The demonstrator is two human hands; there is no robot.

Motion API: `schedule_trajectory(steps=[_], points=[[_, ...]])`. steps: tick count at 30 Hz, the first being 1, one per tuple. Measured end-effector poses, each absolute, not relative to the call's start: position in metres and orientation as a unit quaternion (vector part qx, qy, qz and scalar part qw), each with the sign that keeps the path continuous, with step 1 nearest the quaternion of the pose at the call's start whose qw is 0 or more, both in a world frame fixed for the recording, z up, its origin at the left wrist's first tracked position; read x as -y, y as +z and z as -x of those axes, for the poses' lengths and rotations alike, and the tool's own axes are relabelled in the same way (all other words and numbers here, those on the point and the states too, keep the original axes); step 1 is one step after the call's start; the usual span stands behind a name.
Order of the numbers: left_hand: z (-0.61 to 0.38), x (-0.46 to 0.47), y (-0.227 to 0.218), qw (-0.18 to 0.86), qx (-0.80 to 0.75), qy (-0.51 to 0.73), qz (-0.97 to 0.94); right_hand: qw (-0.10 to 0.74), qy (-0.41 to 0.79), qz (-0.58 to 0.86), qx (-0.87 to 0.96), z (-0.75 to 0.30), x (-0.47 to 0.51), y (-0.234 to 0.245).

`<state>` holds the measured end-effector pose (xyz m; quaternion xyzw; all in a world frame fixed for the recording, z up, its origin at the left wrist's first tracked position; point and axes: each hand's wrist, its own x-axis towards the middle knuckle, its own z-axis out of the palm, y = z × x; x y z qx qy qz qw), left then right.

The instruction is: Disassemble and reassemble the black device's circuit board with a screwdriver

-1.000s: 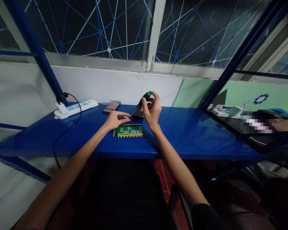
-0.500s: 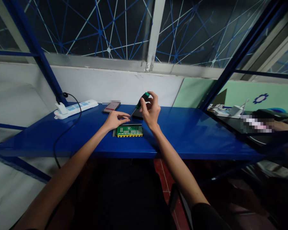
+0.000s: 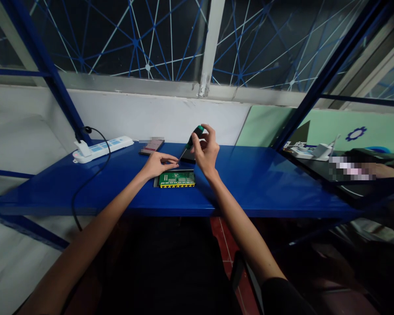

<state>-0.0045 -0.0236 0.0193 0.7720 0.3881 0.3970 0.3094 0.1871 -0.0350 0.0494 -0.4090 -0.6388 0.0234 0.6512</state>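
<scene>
Little has shifted since the earlier frame — left hand (image 3: 156, 164) rests fingers-down beside the green rectangular circuit board (image 3: 177, 179) on the blue metal table (image 3: 265, 183); right hand (image 3: 206, 151) grips the green-handled screwdriver (image 3: 191, 142), shaft slanting down-left toward the left fingertips.

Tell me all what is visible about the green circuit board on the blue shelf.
The green circuit board is a flat rectangle lying on the blue shelf, with a row of yellow connectors along its near edge and small pale parts on top. It seems to sit in a shallow dark tray. The left hand rests at its far left corner; the screwdriver tip points there, held by the right hand.
</scene>
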Motion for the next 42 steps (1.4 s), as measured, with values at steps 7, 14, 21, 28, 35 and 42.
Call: schedule_trajectory(steps=[7, 14, 21, 28, 35, 42], points=[[0.0044, 0.0294, 0.0250, 0.304, -0.366, 0.379, -0.794, 0.650, 0.016, 0.407, 0.642, -0.1877, 0.0334, 0.0492], [0.0055, 0.0306, 0.0285, 0.278, -0.322, 0.354, -0.833, 0.628, -0.025, 0.425, 0.652, -0.1909, 0.0336, 0.0509], [0.0008, 0.0313, 0.0243, 0.331, -0.282, 0.311, -0.845, 0.600, -0.081, 0.431, 0.669, -0.1921, 0.0334, 0.0519], [-0.0003, 0.0337, 0.0260, 0.337, -0.285, 0.300, -0.846, 0.560, -0.101, 0.443, 0.693, -0.1910, 0.0342, 0.0508], [-0.0005, 0.0322, 0.0234, 0.338, -0.280, 0.293, -0.850, 0.564, -0.095, 0.441, 0.692, -0.1906, 0.0337, 0.0499], [0.0000, 0.0341, 0.0255, 0.339, -0.286, 0.284, -0.850, 0.558, -0.092, 0.442, 0.696, -0.1893, 0.0345, 0.0492]])
